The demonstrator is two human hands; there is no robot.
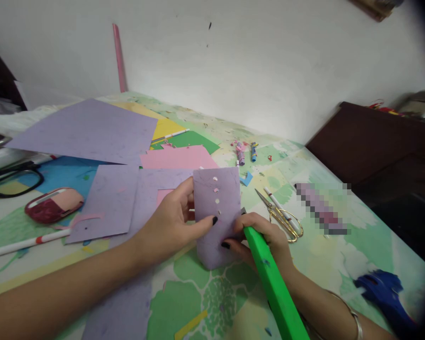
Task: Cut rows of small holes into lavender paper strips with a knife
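A folded-looking strip of light purple paper (pixel 216 236) stands upright before me, with several small cut holes in a vertical row. My left hand (pixel 179 215) is closed on its left side, the thumb lying across the front. At the lower right edge, my right hand (pixel 265 236) pinches the same strip between thumb and finger. A long, bright green tool (pixel 274 288) lies in the right hand, slanting down toward me; a bit of grey shows near its far end. How its working end is built stays hidden.
Gold-handled scissors (pixel 286 222) lie right of my hands. A blue tool (pixel 384 293) sits at the right edge. Purple sheets (pixel 88 127), pink card (pixel 179 157), black-handled scissors (pixel 14 177) and a maroon-pink case (pixel 54 205) spread leftward. Two small rolled pieces (pixel 240 153) lie farther back, before the wall.
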